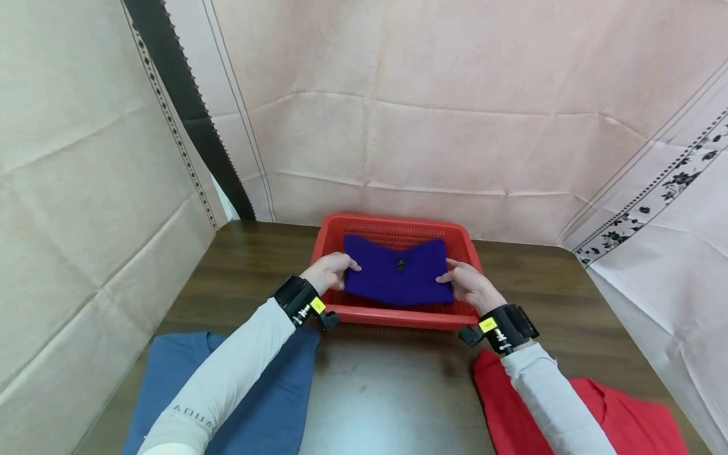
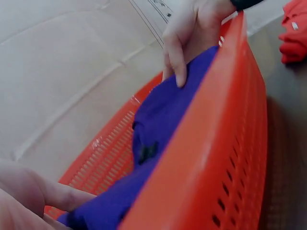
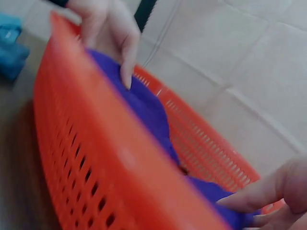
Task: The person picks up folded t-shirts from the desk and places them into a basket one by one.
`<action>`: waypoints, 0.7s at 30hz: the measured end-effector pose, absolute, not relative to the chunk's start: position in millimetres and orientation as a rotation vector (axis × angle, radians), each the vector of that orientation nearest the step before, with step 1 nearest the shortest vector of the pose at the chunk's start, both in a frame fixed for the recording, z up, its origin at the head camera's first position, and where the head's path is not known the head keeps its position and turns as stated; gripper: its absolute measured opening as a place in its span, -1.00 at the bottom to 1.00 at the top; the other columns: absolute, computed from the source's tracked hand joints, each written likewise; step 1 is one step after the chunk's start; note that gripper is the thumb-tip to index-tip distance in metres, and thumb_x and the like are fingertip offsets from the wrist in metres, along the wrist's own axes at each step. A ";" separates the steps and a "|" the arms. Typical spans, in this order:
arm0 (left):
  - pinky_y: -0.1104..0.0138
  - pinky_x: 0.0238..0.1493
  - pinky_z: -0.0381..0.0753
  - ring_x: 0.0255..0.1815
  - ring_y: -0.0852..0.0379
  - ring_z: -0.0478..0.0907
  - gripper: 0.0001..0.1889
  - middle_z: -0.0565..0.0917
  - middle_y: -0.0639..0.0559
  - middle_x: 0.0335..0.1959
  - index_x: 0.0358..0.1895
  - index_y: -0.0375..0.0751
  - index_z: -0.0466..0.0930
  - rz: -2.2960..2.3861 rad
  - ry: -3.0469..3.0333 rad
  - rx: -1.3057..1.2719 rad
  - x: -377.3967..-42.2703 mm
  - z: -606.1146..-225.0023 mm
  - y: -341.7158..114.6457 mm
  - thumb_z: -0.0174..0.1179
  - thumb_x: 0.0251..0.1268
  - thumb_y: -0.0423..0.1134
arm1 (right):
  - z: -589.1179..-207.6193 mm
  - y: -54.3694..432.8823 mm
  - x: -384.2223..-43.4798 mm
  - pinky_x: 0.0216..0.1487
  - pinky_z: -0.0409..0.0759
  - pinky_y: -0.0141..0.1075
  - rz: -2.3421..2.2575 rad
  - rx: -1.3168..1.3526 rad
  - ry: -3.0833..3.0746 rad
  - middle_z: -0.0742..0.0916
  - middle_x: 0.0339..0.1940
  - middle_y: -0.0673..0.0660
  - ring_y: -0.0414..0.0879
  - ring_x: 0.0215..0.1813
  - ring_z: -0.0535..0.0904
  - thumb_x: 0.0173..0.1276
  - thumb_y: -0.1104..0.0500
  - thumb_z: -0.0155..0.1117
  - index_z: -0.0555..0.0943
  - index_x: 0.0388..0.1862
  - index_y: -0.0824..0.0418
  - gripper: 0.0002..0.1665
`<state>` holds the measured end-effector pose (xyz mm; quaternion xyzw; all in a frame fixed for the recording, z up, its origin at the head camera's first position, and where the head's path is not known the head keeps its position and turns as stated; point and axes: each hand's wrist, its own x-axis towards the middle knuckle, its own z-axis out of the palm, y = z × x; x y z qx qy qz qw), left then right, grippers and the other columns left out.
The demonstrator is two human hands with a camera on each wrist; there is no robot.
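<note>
A folded purple cloth point(image 1: 392, 272) with a small dark mark at its middle is inside a red plastic basket point(image 1: 392, 318). My left hand point(image 1: 330, 272) pinches the cloth's left edge, thumb on top. At the opposite edge my right hand point(image 1: 467, 285) pinches it too, with the thumb over the fabric. In the left wrist view the purple cloth point(image 2: 168, 108) sags between the hands, below the basket's rim. The right wrist view shows the right hand's fingers point(image 3: 254, 196) around the cloth's near end; their tips are partly hidden.
A folded blue shirt point(image 1: 279, 392) lies on the wooden table point(image 1: 387, 385) at the front left, partly under the left sleeve. At the front right lies a red shirt point(image 1: 631, 411), partly behind the right sleeve. Pale cloth hangings point(image 1: 426, 126) stand behind and beside the table.
</note>
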<state>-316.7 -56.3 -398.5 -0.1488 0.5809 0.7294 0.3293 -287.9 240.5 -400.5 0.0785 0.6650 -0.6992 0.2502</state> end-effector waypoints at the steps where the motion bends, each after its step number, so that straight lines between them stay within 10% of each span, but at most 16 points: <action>1: 0.07 0.44 0.37 0.18 -0.05 0.47 -0.57 0.49 -0.15 0.15 0.33 -0.25 0.20 1.892 1.530 -0.385 -317.2 -398.8 -56.9 -0.10 0.46 -0.53 | -400.6 240.6 -287.2 0.54 0.19 0.07 -1.896 0.197 1.817 0.08 0.65 0.34 0.09 0.36 0.38 0.50 0.51 -0.12 -0.29 0.69 0.16 -0.05; 11: -0.03 0.57 0.09 0.62 -0.16 -0.02 -0.27 0.01 -0.27 0.62 0.62 -0.32 -0.19 1.713 2.007 -0.097 -314.2 -395.1 -62.6 -0.10 0.46 -0.48 | -402.9 236.5 -277.6 0.50 0.19 0.23 -1.365 -0.137 2.455 0.18 0.58 0.45 0.34 0.53 0.19 0.48 0.34 0.17 0.07 0.65 0.24 -0.15; 21: 0.12 0.49 0.29 0.49 -0.04 0.34 -0.62 0.52 -0.14 0.38 0.34 -0.22 0.56 0.421 2.510 0.726 -293.7 -395.7 -60.5 -0.01 0.60 -0.27 | -401.8 229.7 -270.4 0.50 0.12 0.27 -0.567 -0.654 2.480 0.29 0.56 0.39 0.38 0.58 0.09 0.59 0.26 0.01 0.52 0.42 0.17 -0.53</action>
